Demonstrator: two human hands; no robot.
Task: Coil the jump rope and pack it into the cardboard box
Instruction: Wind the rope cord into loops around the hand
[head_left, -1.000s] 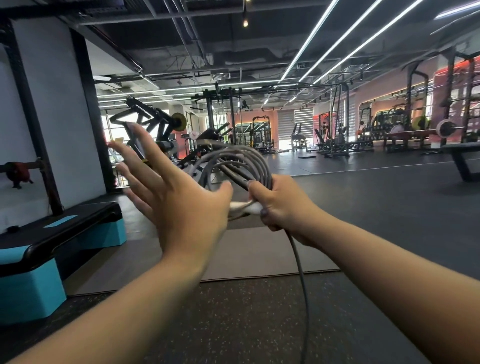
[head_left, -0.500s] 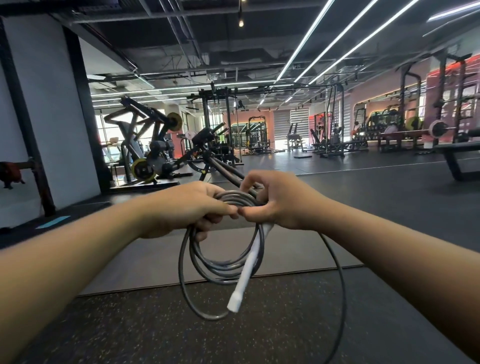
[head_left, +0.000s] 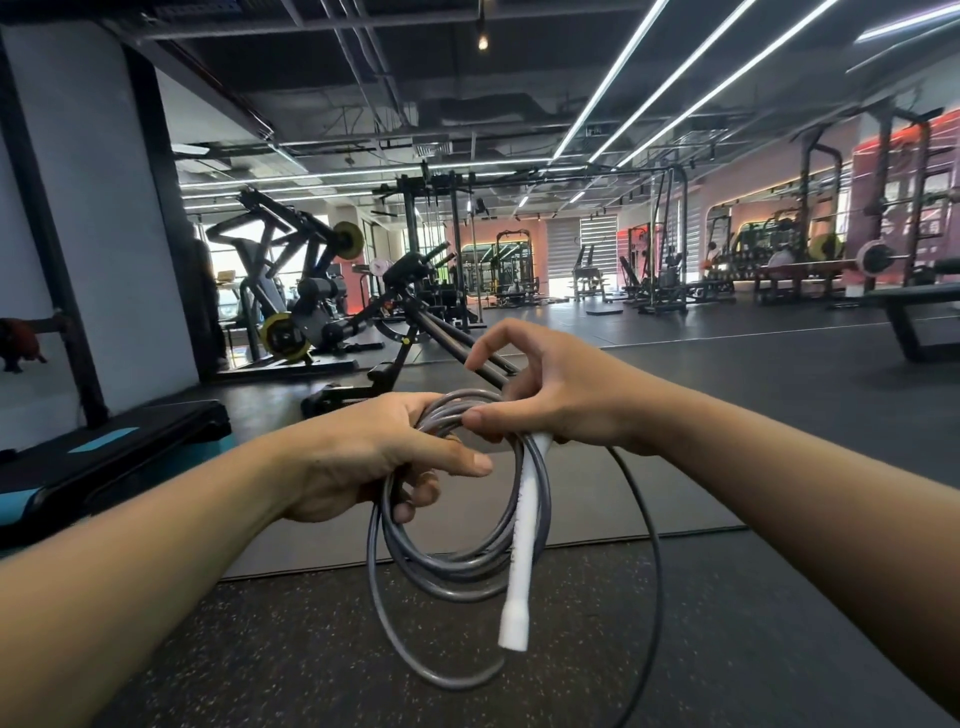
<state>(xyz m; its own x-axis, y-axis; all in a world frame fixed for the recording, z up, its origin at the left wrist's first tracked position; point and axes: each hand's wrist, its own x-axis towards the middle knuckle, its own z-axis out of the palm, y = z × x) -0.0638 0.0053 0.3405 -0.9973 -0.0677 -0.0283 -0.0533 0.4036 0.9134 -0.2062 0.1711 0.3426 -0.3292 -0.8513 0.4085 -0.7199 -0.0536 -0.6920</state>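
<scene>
- At chest height over the speckled rubber floor (head_left: 291, 639), your left hand (head_left: 363, 457) grips the gathered loops of the jump rope (head_left: 452, 566), fingers curled through the coil and thumb laid across the top.
- Your right hand (head_left: 561, 395) pinches the same bundle at its top, thumb pressing the strands; its index finger is lifted clear.
- Keep the left hold firm where the loops cross, and feed the loose strand (head_left: 655, 571) trailing down on the right into a loop matching the others, so the coil stays even.
- Watch the white handle (head_left: 519, 545): it hangs straight down across the coil and could swing and loosen things.
- The rope is smooth, grey, glossy cord, springy enough to hold round loops; the handle looks matte and rigid, flaring at its lower end.
- No cardboard box is in view, so packing looks some way off.
</scene>
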